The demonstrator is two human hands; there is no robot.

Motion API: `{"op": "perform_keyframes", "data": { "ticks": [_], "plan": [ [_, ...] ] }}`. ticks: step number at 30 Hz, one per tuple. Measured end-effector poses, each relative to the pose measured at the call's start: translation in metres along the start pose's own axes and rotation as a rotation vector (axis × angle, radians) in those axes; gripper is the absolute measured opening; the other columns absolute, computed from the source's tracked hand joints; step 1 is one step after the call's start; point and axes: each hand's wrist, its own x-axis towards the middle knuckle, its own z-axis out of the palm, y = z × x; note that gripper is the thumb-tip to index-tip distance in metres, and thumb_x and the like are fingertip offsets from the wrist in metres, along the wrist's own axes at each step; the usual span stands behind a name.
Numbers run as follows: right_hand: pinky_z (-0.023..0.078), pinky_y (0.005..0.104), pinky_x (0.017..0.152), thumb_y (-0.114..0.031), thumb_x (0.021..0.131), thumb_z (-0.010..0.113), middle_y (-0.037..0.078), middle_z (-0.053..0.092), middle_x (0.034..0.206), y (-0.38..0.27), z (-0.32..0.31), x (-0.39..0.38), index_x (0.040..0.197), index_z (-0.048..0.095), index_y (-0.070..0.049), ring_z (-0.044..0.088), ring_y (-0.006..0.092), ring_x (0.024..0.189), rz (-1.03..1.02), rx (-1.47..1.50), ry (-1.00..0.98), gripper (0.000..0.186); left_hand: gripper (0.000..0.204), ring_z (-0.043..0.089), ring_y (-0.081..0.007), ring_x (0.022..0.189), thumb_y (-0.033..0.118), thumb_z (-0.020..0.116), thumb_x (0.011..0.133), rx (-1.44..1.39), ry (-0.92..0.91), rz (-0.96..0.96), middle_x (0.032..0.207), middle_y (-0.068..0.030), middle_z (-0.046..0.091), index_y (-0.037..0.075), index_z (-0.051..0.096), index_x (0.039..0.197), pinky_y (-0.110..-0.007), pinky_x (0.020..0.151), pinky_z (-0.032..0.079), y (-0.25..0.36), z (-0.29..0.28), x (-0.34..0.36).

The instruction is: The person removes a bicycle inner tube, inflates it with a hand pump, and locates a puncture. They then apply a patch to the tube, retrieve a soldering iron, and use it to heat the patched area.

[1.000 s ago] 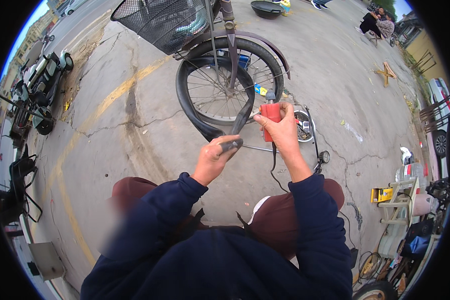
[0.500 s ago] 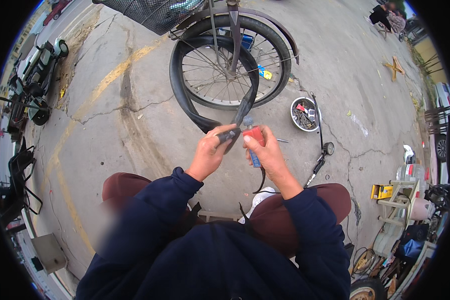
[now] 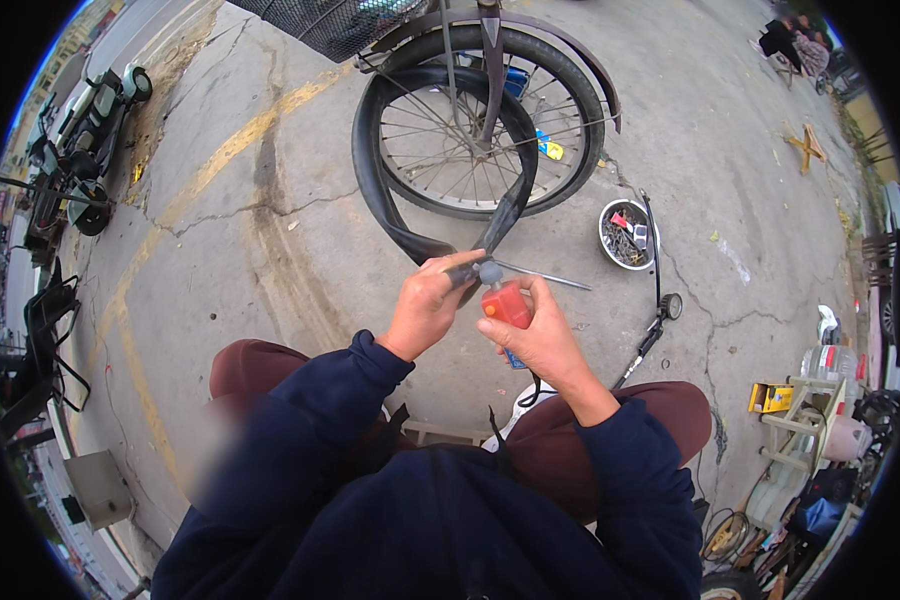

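Note:
My left hand (image 3: 422, 305) is closed on a stretch of black inner tube (image 3: 372, 160), its fingers folding the rubber near the tips. The rest of the tube loops up and lies against the front wheel (image 3: 577, 140) of a bicycle. Held in my right hand (image 3: 550, 338) is a small red block-shaped tool or bottle (image 3: 508, 306) with a rounded grey tip, an orange spot and a blue lower end; I cannot tell its exact kind. Its tip sits right beside the tube at my left fingers, and whether they touch is unclear. A thin metal rod (image 3: 555, 276) lies on the ground beyond.
To the right, a white bowl (image 3: 606, 246) holds small metal bits and a red-and-white piece, next to a pump with a gauge (image 3: 672, 305). A small stand (image 3: 802, 415), a yellow box (image 3: 769, 398) and clutter fill the far right. Parked scooters (image 3: 88, 150) line the left.
The grey tip has come down and nearer the tube at my left fingers, and the red thing has tilted in my right hand. The whole scene has shifted slightly right as my view turned.

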Motion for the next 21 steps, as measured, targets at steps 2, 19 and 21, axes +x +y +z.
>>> {"op": "perform_keyframes", "data": {
  "ticks": [2,19,21],
  "plan": [
    [0.051,0.0283,0.064,-0.017,0.079,0.079,0.009,0.061,0.097,0.003,0.002,0.000,0.116,0.044,0.000,0.060,0.0131,0.074,-0.060,-0.116,0.031,0.053,0.030,0.065,-0.0328,0.097,-0.003,0.067,0.079,0.079,0.010,0.088,0.113,-0.0137,0.068,0.001,0.067,0.108,-0.036,0.084,0.051,0.000,0.000,0.001],
    [0.054,0.0404,0.076,-0.020,0.077,0.077,0.021,0.065,0.106,0.001,0.012,-0.012,0.119,0.055,0.004,0.066,0.0370,0.092,-0.434,-0.787,0.348,0.054,0.013,0.064,-0.0315,0.087,-0.004,0.066,0.069,0.370,0.037,0.378,0.118,-0.0140,0.066,-0.003,0.064,0.082,-0.038,0.077,0.051,-0.009,0.000,0.003],
    [0.054,0.0406,0.075,-0.020,0.077,0.077,0.022,0.065,0.106,0.000,0.012,-0.012,0.120,0.055,0.004,0.066,0.0373,0.092,-0.446,-0.797,0.300,0.053,0.012,0.064,-0.0323,0.087,-0.004,0.066,0.069,0.367,0.026,0.367,0.118,-0.0148,0.066,-0.004,0.063,0.081,-0.038,0.078,0.051,-0.009,0.001,0.003]
  ]
}}
